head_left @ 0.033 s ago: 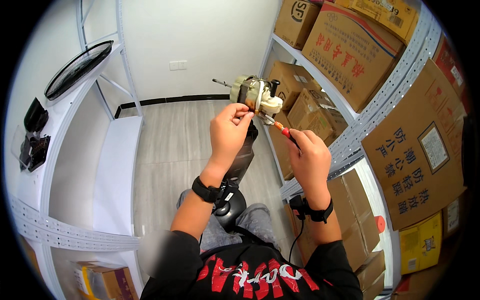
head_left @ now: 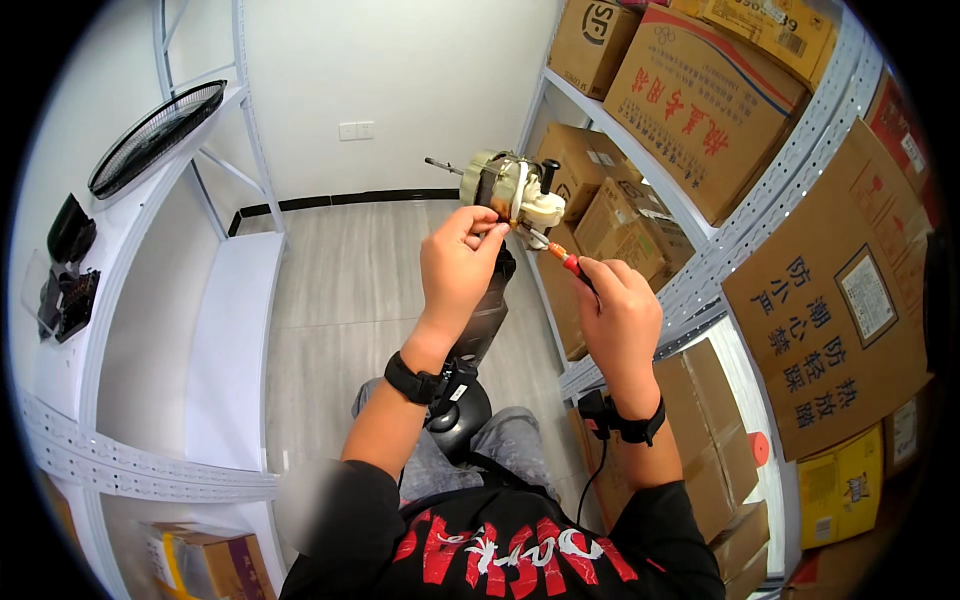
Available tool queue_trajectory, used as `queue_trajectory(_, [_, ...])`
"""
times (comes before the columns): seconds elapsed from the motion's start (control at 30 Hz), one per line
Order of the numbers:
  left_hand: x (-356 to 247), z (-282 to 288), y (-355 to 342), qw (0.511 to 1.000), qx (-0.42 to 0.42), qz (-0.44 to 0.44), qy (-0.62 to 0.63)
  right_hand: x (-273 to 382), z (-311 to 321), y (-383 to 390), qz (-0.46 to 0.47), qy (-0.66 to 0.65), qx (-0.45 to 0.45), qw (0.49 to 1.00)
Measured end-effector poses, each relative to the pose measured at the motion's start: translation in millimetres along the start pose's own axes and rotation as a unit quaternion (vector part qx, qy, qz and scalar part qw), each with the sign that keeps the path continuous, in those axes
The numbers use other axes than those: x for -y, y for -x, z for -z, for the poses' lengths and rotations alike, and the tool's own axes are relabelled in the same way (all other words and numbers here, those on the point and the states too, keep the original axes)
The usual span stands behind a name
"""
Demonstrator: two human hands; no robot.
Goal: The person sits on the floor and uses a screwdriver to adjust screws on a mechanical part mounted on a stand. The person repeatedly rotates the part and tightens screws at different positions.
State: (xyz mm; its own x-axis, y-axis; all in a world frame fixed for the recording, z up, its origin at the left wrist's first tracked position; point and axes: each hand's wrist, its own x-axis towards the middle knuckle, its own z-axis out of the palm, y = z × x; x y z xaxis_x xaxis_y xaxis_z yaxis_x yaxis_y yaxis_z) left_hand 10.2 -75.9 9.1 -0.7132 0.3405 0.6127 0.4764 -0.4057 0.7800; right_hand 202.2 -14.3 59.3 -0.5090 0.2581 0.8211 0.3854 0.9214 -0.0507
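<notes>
A fan motor [head_left: 510,185] with a cream housing and a metal shaft pointing left sits on top of a black fan neck [head_left: 485,320] that rises from between my knees. My left hand [head_left: 458,268] pinches the motor's underside with its fingertips. My right hand [head_left: 620,315] grips a red-handled screwdriver [head_left: 562,258], whose tip touches the motor's lower right side. Both wrists wear black bands. The neck's rounded black lower part [head_left: 460,420] rests on my lap.
Metal shelving with several cardboard boxes [head_left: 700,90] fills the right side, close to my right elbow. A white shelf unit [head_left: 230,330] on the left carries a black fan grille [head_left: 150,135] and small black parts [head_left: 65,270]. Grey floor [head_left: 340,280] lies ahead.
</notes>
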Motion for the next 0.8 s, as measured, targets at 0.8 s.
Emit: queue_trajectory(0.8, [-17, 16, -63, 0.928, 0.202, -0.179, -0.257, -24, 0, -6, -0.023, 0.082, 0.037, 0.996])
